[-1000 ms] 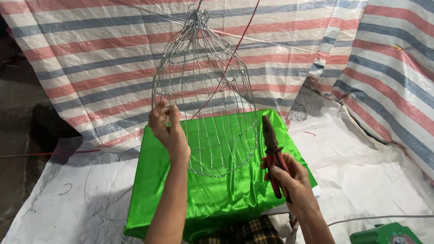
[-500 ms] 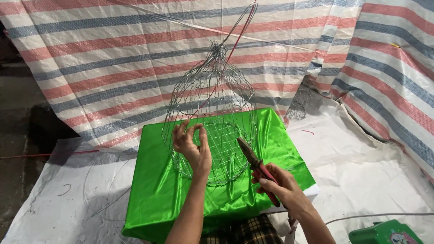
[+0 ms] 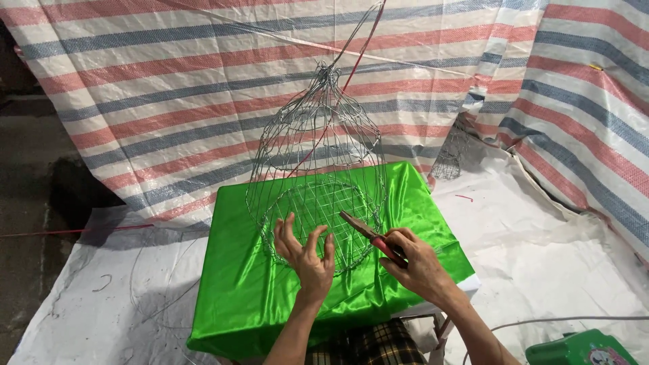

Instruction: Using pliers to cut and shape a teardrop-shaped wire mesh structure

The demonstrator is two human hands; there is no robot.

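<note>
Wire cage (image 3: 318, 169) rises at twelve o'clock from our spread left hand (image 3: 307, 253), while our right hand (image 3: 416, 263) clasps red-handled pliers (image 3: 370, 236).

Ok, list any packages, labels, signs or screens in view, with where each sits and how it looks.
Round label: on the green plastic box at the bottom right corner, light with red and dark print, partly cut off.
No other packages, signs or screens show.
</note>
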